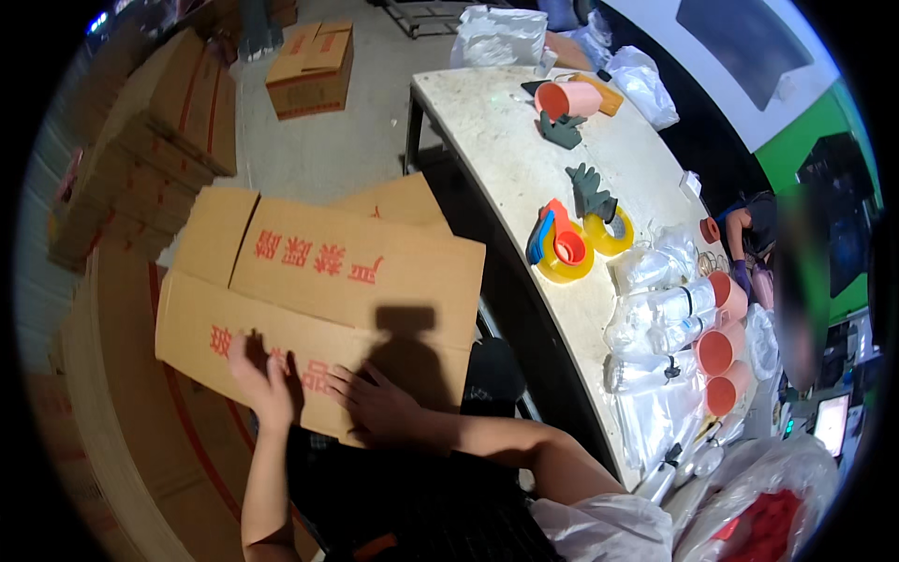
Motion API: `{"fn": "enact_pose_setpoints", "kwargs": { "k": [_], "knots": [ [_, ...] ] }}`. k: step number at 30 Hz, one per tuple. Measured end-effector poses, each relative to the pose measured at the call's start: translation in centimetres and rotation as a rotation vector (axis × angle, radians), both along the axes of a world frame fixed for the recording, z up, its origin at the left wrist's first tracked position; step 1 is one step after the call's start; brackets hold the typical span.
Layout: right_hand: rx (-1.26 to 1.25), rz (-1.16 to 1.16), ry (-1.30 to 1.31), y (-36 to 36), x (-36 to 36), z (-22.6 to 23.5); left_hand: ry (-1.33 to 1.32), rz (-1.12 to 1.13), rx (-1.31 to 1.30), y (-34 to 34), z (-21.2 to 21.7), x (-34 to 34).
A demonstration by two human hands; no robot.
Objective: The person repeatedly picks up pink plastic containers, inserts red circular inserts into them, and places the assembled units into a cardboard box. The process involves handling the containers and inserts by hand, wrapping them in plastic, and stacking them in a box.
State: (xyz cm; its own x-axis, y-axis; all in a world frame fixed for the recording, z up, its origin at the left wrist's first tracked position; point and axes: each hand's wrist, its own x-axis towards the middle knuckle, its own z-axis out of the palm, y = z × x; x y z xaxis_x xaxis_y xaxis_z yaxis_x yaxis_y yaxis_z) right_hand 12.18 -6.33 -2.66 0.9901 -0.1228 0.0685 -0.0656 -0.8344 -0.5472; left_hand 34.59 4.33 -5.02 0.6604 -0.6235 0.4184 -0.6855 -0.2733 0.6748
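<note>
A brown cardboard carton (pixel 309 272) with red printing lies in front of me, its panels spread nearly flat. My left hand (pixel 262 384) is at its near left part, thumb and fingers apart; whether it touches the board I cannot tell. Flat on the near panel, right of the left hand, rests my right hand (pixel 379 405) with its fingers spread. Neither hand grips anything. A shadow falls across the carton's right side. Beyond its far edge another piece of cardboard (pixel 403 199) sticks out.
A white table (pixel 506 169) curves along my right, bearing a tape dispenser (pixel 562 248), a yellow tape roll (pixel 613 232), grey gloves (pixel 590 190), pink cups (pixel 719 348) and clear plastic bags (pixel 646 375). Stacked cartons (pixel 169 112) stand left; a closed box (pixel 314 70) sits on the floor ahead.
</note>
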Motion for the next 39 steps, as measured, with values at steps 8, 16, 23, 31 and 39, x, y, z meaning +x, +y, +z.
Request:
{"fn": "enact_pose_setpoints", "kwargs": {
  "k": [8,16,23,31,39],
  "knots": [
    [0.134,-0.361,-0.553,-5.0,-3.2,-1.0,-0.28,-0.182,0.549,-11.3,0.1,-1.9],
    [0.073,-0.661,-0.417,-23.2,-1.8,4.9,-0.312,-0.401,0.635,-12.5,1.0,0.1],
    [0.076,-0.825,-0.501,-41.9,5.4,2.9,-0.256,-0.593,0.575,-14.5,1.7,5.8],
    [-0.362,-1.249,-0.442,-67.8,3.8,-4.4,-0.368,-0.649,0.353,-16.0,0.2,5.9],
    [-0.409,-1.71,-0.005,-82.5,5.6,-6.3,-0.396,-0.651,0.346,-12.6,-4.1,6.9]
  ]
}}
